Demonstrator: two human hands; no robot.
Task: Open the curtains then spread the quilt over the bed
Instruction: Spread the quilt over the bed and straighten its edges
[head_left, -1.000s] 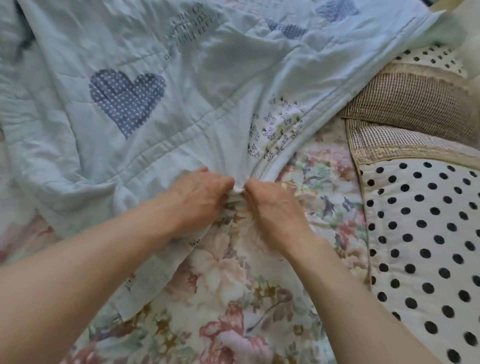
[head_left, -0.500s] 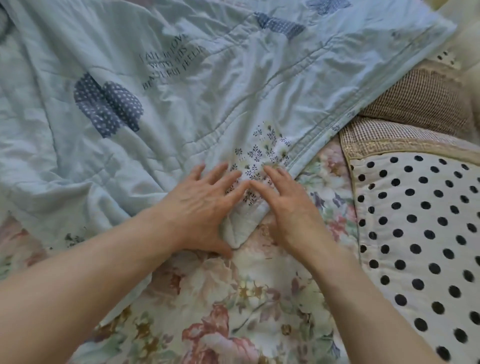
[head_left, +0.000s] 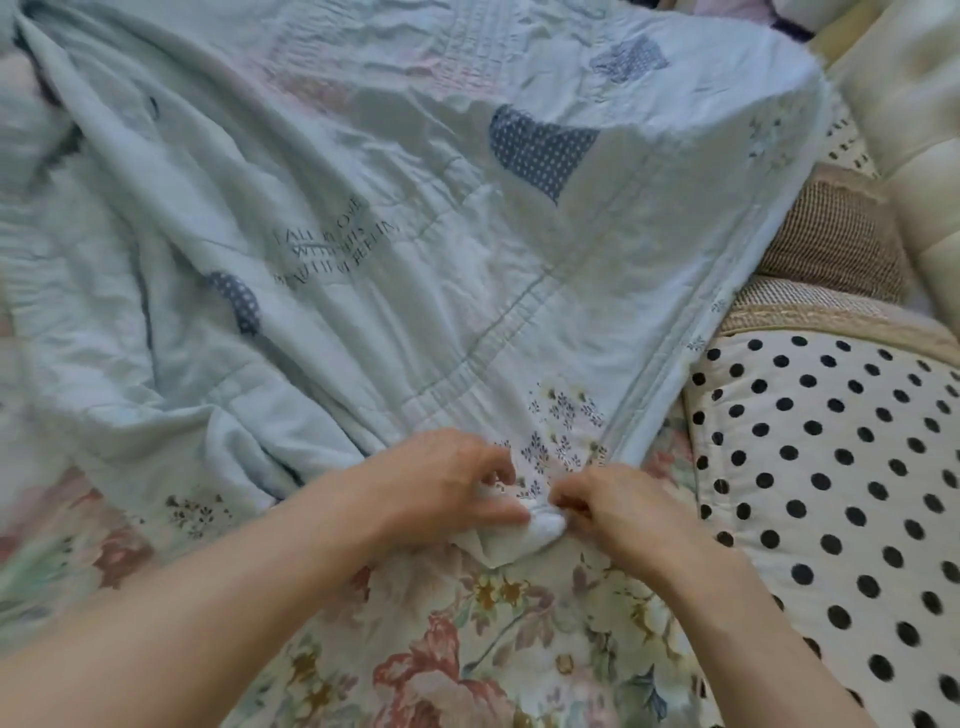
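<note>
A pale blue quilt (head_left: 395, 218) with dotted blue hearts and printed lettering lies rumpled over most of the bed. Its near corner, a floral patch, is bunched between my two hands. My left hand (head_left: 441, 488) pinches the corner from the left with curled fingers. My right hand (head_left: 618, 506) grips the same corner from the right, thumb and fingers closed on the rolled hem. Both hands touch each other at the corner. Beneath it shows the flowered bed sheet (head_left: 467, 649). No curtains are in view.
A white pillow with black polka dots (head_left: 841, 493) lies at the right, with a brown checked pillow (head_left: 831, 239) behind it. A cream tufted headboard (head_left: 904, 104) rises at the upper right. The quilt's right edge rests against the pillows.
Half a second ago both hands lay flat and open on the quilt corner. Now both have closed on it, and the quilt lies farther up toward the headboard.
</note>
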